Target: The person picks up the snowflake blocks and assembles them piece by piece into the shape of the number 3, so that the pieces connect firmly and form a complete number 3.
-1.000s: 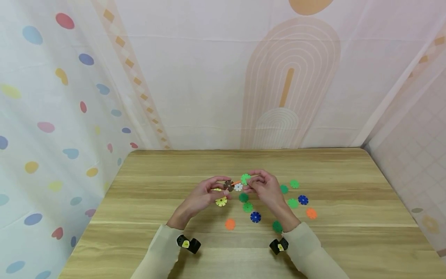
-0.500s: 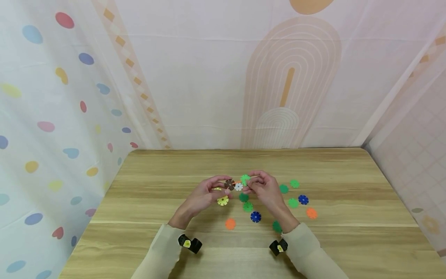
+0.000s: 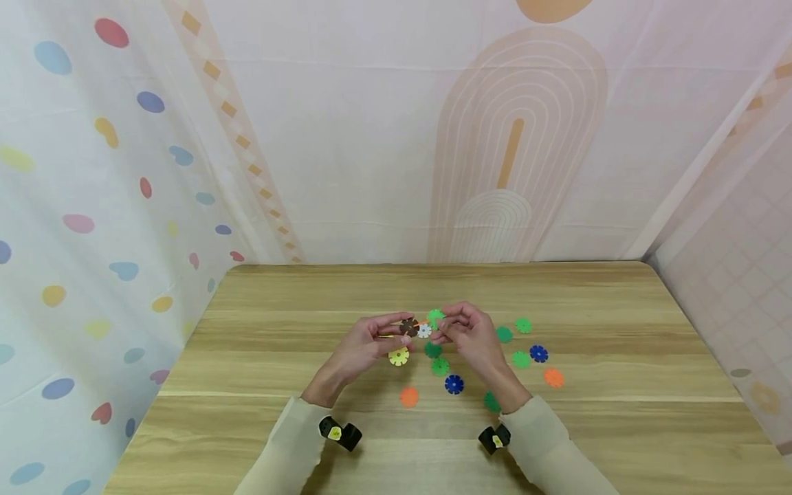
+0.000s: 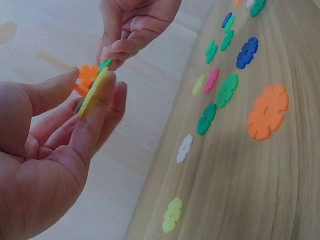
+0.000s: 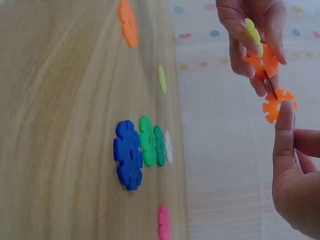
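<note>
Two hands (image 3: 421, 337) hold joined discs (image 3: 416, 328); wrist views reveal orange discs (image 5: 261, 60).

- Joined chain of snowflake discs (image 3: 416, 328): brown, white, orange, green and yellow pieces slotted together, held above the table's middle, none of it touching the wood.

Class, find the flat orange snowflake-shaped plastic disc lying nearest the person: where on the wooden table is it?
In the head view, the orange snowflake-shaped plastic disc lies flat between the two forearms, just left of the blue snowflake disc and below the left hand.
</note>
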